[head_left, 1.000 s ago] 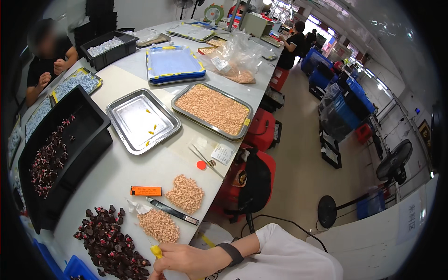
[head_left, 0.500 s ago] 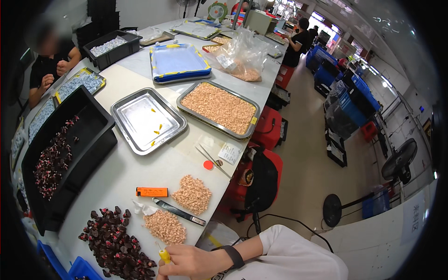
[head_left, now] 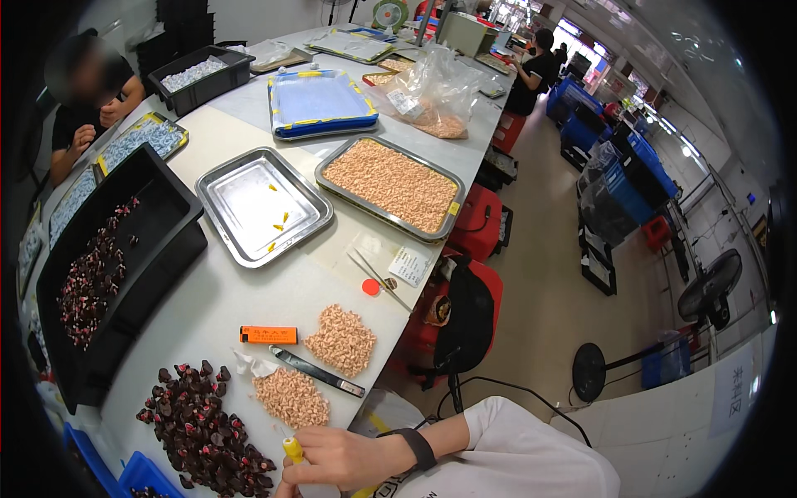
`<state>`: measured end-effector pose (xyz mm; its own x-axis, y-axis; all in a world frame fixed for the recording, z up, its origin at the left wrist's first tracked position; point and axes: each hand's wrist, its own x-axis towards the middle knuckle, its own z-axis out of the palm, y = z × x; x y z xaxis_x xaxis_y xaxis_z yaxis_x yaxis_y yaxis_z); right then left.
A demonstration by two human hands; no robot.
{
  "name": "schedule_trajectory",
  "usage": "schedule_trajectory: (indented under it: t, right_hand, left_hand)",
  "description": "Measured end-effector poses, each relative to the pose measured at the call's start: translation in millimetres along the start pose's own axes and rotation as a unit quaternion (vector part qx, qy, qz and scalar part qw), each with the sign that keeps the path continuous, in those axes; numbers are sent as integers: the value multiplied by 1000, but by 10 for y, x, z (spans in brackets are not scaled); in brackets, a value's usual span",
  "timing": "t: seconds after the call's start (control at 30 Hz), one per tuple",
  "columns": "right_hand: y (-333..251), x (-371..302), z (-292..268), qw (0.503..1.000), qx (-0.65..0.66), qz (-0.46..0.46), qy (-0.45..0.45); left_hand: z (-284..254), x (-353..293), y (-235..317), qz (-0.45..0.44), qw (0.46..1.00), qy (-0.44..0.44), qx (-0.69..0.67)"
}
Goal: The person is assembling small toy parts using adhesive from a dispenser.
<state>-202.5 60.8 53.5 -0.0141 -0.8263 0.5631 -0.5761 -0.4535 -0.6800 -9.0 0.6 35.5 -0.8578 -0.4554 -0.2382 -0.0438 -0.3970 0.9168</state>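
My right hand point(head_left: 344, 458) is closed round a small yellow-handled tool point(head_left: 292, 450) with a thin, pale tip, at the table's near edge. Below the handle, a bit of skin shows at the lower edge; whether it belongs to my left hand I cannot tell. Beside the tool lies a heap of small dark brown pieces with pink-red spots point(head_left: 203, 432). Just beyond my right hand are two piles of small peach-coloured pieces, the nearer pile point(head_left: 290, 398) and the farther pile point(head_left: 340, 339). A dark, flat-handled tool point(head_left: 315, 371) lies between them, next to an orange box point(head_left: 268, 334).
A deep black bin point(head_left: 170, 249) with more dark pieces stands left. Beyond are a metal tray point(head_left: 257, 253) with yellow bits, a tray of peach pieces point(head_left: 390, 184), and tweezers point(head_left: 378, 278). Red stools point(head_left: 477, 217) line the right edge. A co-worker point(head_left: 91, 108) sits across.
The view has shifted slightly, and the table things sit a little higher in it. My right hand keeps its hold on the yellow-handled tool. A pale patch now shows below that hand.
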Motion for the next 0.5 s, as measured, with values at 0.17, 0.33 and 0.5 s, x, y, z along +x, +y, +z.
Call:
schedule_trajectory:
  t: [0.17, 0.33, 0.5]
  right_hand:
    - [26, -17, 6, 1000, -15, 1, 5]
    - [18, -29, 28, 999, -35, 2, 17]
    - [28, 37, 47, 995, -66, -54, 42]
  left_hand:
    - [32, 28, 36, -18, 1000, 3, 4]
    - [52, 52, 84, 3, 999, -11, 35]
    - [20, -15, 43, 6, 999, 6, 35]
